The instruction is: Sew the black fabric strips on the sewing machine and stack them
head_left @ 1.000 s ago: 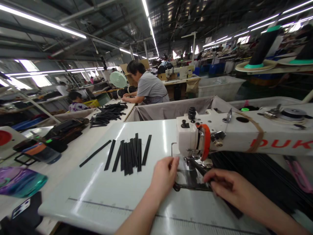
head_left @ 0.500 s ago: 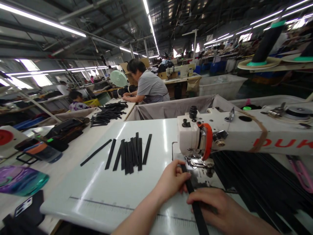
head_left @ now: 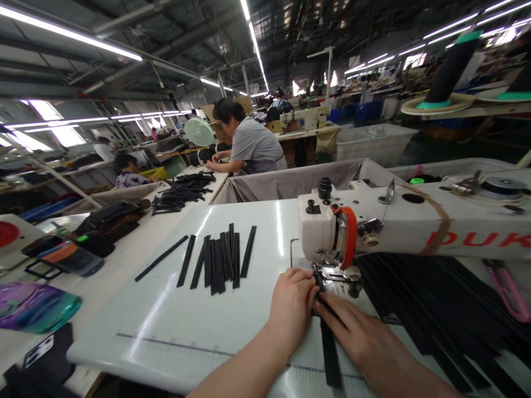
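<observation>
A black strip [head_left: 330, 354] runs from the presser foot of the white sewing machine [head_left: 398, 221] toward me. My left hand [head_left: 292, 298] has its fingers bent and pressed together on the strip's upper end, just left of the foot. Against the strip's right side, close in front of the foot, my right hand [head_left: 357, 334] holds it, with the fingertips near those of my left hand. The strip's lower end hangs free of both hands over the pale table. Part of the strip is hidden under my fingers.
Short black strips [head_left: 222, 260] lie on the pale table [head_left: 153, 309] at left. Long black strips [head_left: 415, 298] lie under the machine arm. A purple-teal pouch [head_left: 39, 307], a phone [head_left: 41, 354] and a cup [head_left: 72, 257] are far left. A person [head_left: 255, 141] works beyond.
Both hands have closed in around the strip near the presser foot. The right hand moved up and left, and the strip's lower end now shows below it.
</observation>
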{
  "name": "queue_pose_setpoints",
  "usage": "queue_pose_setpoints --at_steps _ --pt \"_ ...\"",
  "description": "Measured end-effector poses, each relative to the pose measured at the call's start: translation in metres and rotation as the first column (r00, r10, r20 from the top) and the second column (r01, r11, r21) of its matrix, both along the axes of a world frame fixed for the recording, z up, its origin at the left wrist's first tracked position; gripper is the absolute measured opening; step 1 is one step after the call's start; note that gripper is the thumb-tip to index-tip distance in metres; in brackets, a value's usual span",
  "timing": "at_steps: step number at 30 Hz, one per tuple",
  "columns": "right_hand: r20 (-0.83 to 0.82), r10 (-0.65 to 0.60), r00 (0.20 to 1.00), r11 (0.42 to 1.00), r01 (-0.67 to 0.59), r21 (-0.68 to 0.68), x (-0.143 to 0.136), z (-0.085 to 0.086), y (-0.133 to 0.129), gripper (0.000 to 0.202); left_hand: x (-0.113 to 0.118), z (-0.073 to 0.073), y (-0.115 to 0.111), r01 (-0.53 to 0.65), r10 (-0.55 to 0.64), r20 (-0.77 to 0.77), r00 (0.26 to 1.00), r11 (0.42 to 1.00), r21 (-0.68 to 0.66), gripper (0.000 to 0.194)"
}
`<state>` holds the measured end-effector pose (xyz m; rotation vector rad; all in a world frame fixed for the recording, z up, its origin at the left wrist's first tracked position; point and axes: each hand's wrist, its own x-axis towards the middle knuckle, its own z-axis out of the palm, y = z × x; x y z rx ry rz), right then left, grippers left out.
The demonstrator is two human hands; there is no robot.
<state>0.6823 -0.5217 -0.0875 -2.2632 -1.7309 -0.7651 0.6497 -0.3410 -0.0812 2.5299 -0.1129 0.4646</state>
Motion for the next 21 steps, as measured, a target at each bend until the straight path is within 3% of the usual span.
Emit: queue_pose_setpoints --at_steps 14,21 --pt "-0.007 0.007 1.0 1.0 -0.007 -0.022 0.004 -0.002 0.002 0.06 0.006 0.0 -0.002 0.042 -0.043 0.007 0.999 0.993 0.108 0.027" --pt "-0.052 0.007 0.999 1.0 -0.007 -0.004 0.006 -0.012 0.002 0.061 0.009 -0.011 -0.004 0.056 -0.05 -0.038 0.998 0.982 0.182 0.025"
